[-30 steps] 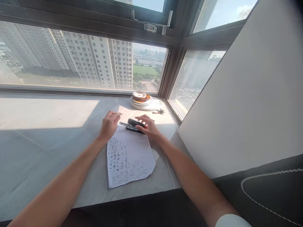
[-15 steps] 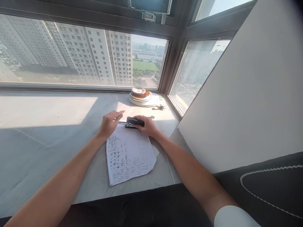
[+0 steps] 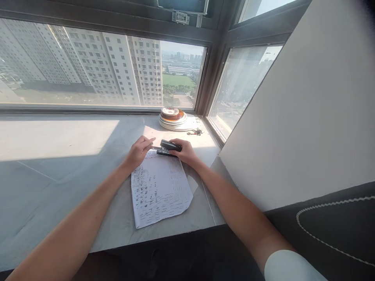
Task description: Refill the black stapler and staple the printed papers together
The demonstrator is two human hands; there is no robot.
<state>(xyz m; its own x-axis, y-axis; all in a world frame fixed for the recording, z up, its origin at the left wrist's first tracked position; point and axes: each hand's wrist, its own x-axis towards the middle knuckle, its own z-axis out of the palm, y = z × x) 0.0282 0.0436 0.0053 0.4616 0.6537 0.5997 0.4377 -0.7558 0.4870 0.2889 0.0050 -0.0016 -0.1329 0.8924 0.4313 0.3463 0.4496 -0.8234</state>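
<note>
A black stapler (image 3: 166, 145) is gripped in my right hand (image 3: 187, 153), fingers over its top and thumb beneath. Its upper arm is raised apart from the base at the end facing left. My left hand (image 3: 137, 152) is just left of that end, index finger forward and thumb close under it. A thin dark strip shows between these fingertips and the stapler; what exactly the fingers pinch is too small to tell. Below both hands lies a sheet of paper (image 3: 164, 187) with handwriting and rows of short dashes, its lower right corner cut or folded.
A stack of plates (image 3: 172, 121) stands near the window corner, with a small bunch of keys (image 3: 195, 132) beside it. The stone sill (image 3: 73, 171) ends at a front edge towards me. A white wall (image 3: 293, 117) slants along the right, and a beaded cord (image 3: 322, 203) hangs there.
The stapler and my right hand have shifted slightly right and up, and the stapler's upper arm looks more tilted. My left hand has moved slightly right. The paper stays nearly in place.
</note>
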